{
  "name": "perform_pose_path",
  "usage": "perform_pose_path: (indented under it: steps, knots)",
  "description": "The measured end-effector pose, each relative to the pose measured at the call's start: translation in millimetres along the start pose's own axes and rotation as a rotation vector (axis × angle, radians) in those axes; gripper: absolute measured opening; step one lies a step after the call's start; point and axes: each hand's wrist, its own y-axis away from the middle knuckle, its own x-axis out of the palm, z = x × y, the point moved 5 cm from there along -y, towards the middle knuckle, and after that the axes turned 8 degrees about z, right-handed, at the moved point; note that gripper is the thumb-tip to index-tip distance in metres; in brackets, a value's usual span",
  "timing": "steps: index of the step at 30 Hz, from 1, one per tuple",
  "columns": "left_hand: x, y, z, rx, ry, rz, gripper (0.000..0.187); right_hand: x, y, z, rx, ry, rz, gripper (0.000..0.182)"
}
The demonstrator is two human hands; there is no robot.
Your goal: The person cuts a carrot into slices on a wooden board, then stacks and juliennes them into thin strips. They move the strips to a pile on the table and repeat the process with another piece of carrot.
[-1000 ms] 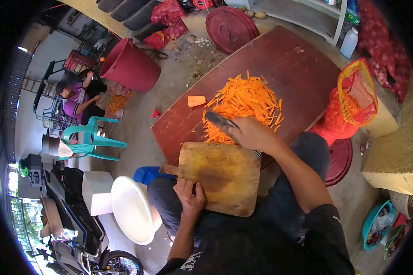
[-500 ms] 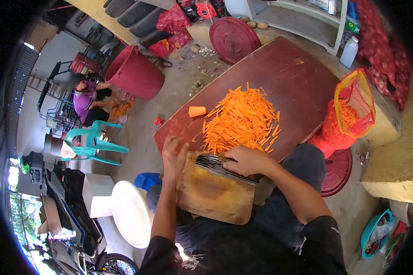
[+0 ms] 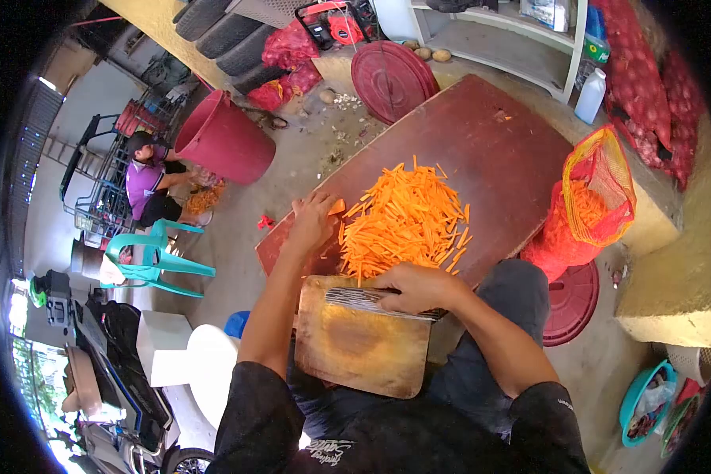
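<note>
My left hand (image 3: 313,223) reaches over the far left part of the red table (image 3: 498,150), its fingers closed around a short, thick carrot piece (image 3: 337,207); only the piece's end shows. In my right hand (image 3: 415,287) is a knife (image 3: 351,299) with a wide, streaked metal blade, resting at the far edge of a worn wooden cutting board (image 3: 363,355). The board lies across my lap, against the table's near edge. Just beyond it is a large heap of carrot sticks (image 3: 407,221), with several loose sticks at its right side.
A red mesh sack (image 3: 561,237) with carrot sticks stands right of the table, near a red lid (image 3: 569,304). Left are a white stool (image 3: 212,371), a green chair (image 3: 158,257) and a motorcycle (image 3: 126,371). Another person (image 3: 146,182) sits beside a big red bin (image 3: 225,138).
My left hand has moved forward from beside the board to the carrot piece on the table and closed around it. My right hand stays on the knife at the board.
</note>
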Motion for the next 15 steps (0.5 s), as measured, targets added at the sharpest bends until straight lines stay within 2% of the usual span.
perform_pose_path:
  steps: [3,5,8,9,11,13,15]
  knots:
    - [-5,11,1,-0.087,-0.029,0.019,0.051,4,10,8,-0.051,-0.060,0.032,0.041]
    - [-9,34,5,-0.153,0.031,-0.056,0.050,6,18,20,-0.116,-0.075,0.052,0.049]
    - [-25,91,-5,-0.258,0.201,-0.232,0.048,20,24,27,-0.228,-0.014,0.009,0.050]
    - [-31,117,-14,-0.292,0.269,-0.299,0.047,27,23,27,-0.162,0.065,0.079,0.051]
    - [-31,161,-22,-0.387,0.477,-0.278,0.050,34,20,28,-0.031,0.240,0.205,0.053]
    - [-38,200,-46,-0.511,0.724,-0.260,0.052,39,18,27,0.056,0.283,0.226,0.056]
    - [-26,228,-61,-0.497,0.799,-0.329,0.056,44,17,26,0.084,0.315,0.221,0.060]
